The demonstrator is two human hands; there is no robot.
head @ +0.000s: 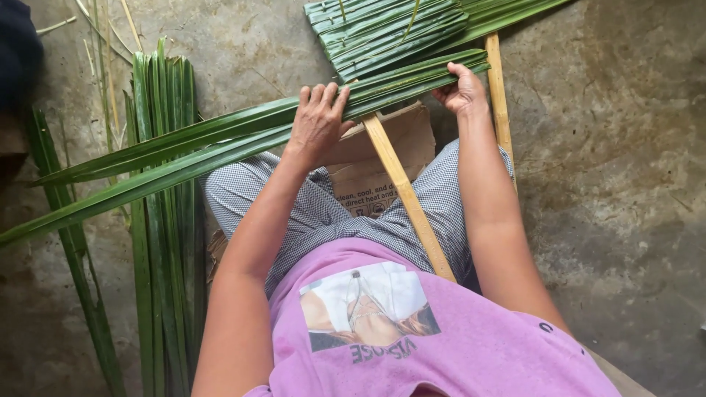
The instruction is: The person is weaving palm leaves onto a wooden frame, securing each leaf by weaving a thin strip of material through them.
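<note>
A concrete floor (625, 147) spreads out beyond both hands, grey and stained. Well to the left of the left hand (318, 121) a bundle of loose palm leaves (165, 220) lies lengthwise on that floor. Just above the right hand (463, 92) sits the woven leaf panel (397, 33), its folded green strips packed side by side. Under both hands runs a long palm leaf (184, 151), stretching from the right hand past the left hand and far off to the left, tapering to a point. Two bamboo slats come up beneath it: one bamboo slat (408, 198) passes just right of the left hand and down over the lap, the other slat (498, 95) stands just right of the right hand. Below the left hand a flattened cardboard piece (390, 154) lies between the knees. The left hand presses on the long leaf with fingers curled over its upper edge; the right hand pinches the leaf's folded end, fingers closed round it
</note>
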